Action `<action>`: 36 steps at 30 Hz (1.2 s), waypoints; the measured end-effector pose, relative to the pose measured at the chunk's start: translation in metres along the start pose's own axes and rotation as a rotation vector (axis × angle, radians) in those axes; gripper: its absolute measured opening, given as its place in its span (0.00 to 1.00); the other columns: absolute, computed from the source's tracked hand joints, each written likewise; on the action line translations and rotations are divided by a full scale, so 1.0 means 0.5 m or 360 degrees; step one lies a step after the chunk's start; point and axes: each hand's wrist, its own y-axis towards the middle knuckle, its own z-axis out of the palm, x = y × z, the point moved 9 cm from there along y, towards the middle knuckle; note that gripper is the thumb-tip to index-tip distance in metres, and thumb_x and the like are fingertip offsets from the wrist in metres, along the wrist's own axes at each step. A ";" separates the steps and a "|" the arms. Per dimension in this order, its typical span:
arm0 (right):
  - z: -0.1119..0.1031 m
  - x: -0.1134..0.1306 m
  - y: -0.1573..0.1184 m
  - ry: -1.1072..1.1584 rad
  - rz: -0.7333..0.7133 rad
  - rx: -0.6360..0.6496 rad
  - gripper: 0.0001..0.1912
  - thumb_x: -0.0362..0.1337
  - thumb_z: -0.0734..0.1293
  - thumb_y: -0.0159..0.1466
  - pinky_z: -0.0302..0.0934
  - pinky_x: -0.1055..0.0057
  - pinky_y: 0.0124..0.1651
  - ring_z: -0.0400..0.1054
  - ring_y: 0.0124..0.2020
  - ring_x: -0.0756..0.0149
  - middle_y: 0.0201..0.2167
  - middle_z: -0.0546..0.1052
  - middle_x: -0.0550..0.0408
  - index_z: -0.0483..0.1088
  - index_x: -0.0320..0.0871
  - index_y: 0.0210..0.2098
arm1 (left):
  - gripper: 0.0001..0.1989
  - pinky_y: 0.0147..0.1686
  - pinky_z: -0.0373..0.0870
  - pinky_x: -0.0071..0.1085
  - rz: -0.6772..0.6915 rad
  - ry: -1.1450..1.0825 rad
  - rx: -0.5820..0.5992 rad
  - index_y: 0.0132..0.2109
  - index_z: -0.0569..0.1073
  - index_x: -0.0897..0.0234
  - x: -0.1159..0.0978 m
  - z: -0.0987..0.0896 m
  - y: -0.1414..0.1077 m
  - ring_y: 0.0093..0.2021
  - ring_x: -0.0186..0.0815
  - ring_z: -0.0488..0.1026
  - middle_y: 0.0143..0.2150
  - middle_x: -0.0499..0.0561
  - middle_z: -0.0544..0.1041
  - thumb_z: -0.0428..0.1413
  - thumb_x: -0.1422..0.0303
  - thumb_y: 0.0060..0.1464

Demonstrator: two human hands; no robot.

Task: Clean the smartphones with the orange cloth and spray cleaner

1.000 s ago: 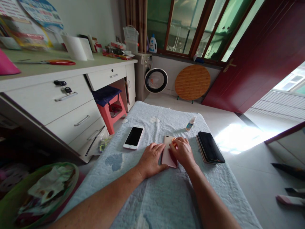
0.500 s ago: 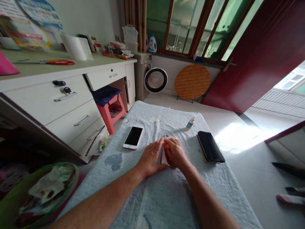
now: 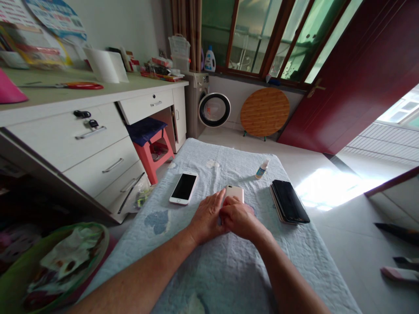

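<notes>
A smartphone [image 3: 236, 191] lies back up on the cloth, its pale back and camera showing at the far end while its near part is covered by my hands. Along its left edge rests my left hand [image 3: 207, 216], fingers straight and together, thumb toward the near end, bracing the phone. My right hand [image 3: 238, 216] is over the lower back of the phone with curled fingers pressed together; what they pinch, if anything, is hidden. To the left lies a white phone [image 3: 183, 188] with a dark screen. A small spray bottle [image 3: 262, 169] stands beyond on the right.
Black phones or tablets [image 3: 290, 202] lie stacked at the right of the quilted cloth [image 3: 209, 279]. On the left are a white desk [image 3: 98, 144], a pink stool [image 3: 149, 161] and a green basket [image 3: 104, 244]. Behind are a washing machine [image 3: 194, 100] and a round wooden tabletop [image 3: 265, 111].
My right hand has slid toward me, from the phone's far part to its near part, with fingers more curled. More of the phone's back shows. My left hand stays nearly still.
</notes>
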 end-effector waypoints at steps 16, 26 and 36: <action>0.005 -0.051 0.016 -0.0067 0.0154 -0.0190 0.12 0.32 0.60 0.64 0.55 0.70 0.44 0.60 0.41 0.64 0.37 0.70 0.50 0.76 0.43 0.34 | 0.55 0.59 0.57 0.50 0.0004 -0.0069 0.0043 0.67 0.39 0.61 -0.001 -0.003 0.001 0.62 0.53 0.59 0.64 0.63 0.59 0.64 0.53 0.42; -0.007 -0.078 0.039 -0.0199 0.0295 -0.0221 0.12 0.33 0.59 0.66 0.54 0.71 0.46 0.58 0.42 0.63 0.40 0.69 0.51 0.75 0.45 0.38 | 0.55 0.59 0.56 0.49 0.0010 -0.0098 0.0026 0.67 0.41 0.61 -0.001 -0.006 -0.001 0.63 0.52 0.58 0.64 0.63 0.59 0.64 0.49 0.42; 0.012 -0.040 0.010 0.0045 0.0044 -0.0007 0.11 0.30 0.62 0.60 0.56 0.70 0.46 0.60 0.41 0.64 0.37 0.71 0.53 0.78 0.46 0.33 | 0.52 0.59 0.55 0.50 -0.0051 -0.0112 0.0160 0.67 0.44 0.58 0.002 -0.002 0.001 0.62 0.53 0.59 0.64 0.60 0.59 0.65 0.57 0.41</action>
